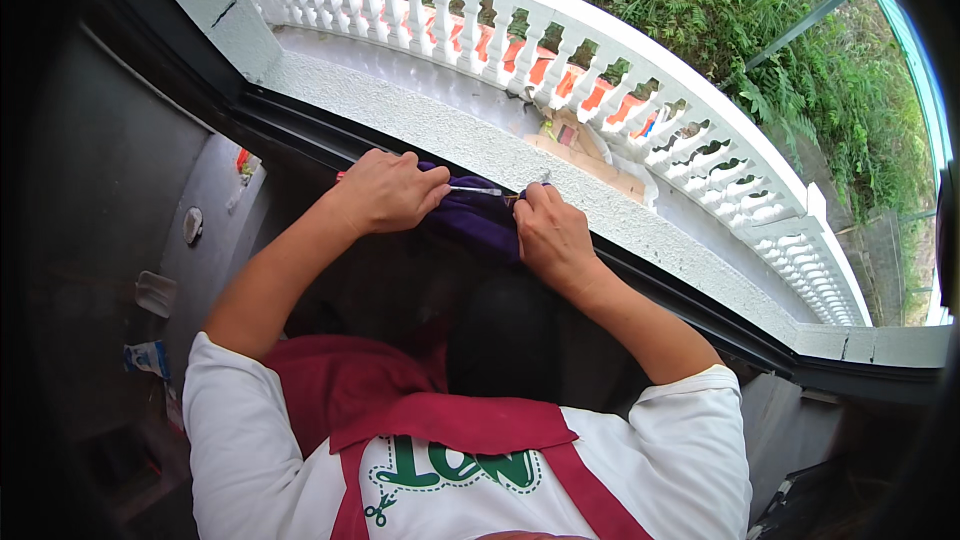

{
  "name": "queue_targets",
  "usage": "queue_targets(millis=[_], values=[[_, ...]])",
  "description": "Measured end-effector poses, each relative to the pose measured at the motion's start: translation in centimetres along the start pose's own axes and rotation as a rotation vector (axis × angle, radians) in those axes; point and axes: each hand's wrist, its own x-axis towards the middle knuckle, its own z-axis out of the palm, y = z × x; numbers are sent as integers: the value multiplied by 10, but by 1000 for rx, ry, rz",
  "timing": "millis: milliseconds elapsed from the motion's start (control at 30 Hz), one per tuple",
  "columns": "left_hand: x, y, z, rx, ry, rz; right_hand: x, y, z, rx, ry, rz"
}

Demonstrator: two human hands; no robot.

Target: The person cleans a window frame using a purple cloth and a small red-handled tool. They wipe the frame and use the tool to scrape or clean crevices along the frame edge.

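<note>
My left hand (394, 193) grips a slim tool (477, 190) with a flat metal shaft, probably a screwdriver; a bit of red shows behind the hand. The shaft points right, towards my right hand (553, 234). A purple cloth (472, 229) hangs bunched over the dark window frame (322, 136) between both hands. My right hand pinches part of this cloth close to the tool's tip. Something thin and yellowish shows at the tip, too small to name. My fingers hide the tool's handle and the cloth's edge.
Beyond the frame lies a rough white sill (465, 139), then a balcony ledge with flattened cardboard (592, 169) and a white balustrade (540, 4). At left, a blue-and-white packet (147, 358) and a clear plastic container (156, 293) lie on a grey surface.
</note>
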Motion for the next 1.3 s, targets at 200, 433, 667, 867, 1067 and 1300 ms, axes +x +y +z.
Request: queue_targets(millis=[200, 433, 667, 867, 1067, 1300], values=[[0, -10, -13, -6, -69, 49, -5, -3, -10, 216, 131, 143], [15, -1, -29, 132, -32, 127, -1, 2, -11, -5, 141, 21], [34, 8, -41, 293, -138, 223, -12, -16, -10, -132, -1, 79], [48, 3, -39, 343, -202, 290, -2, -28, 4, -230, -41, 110], [59, 3, -22, 186, -204, 316, -3, -29, 10, -196, 90, 133], [53, 12, -10, 8, -102, 221, -8, -27, 15, -99, 186, 285]])
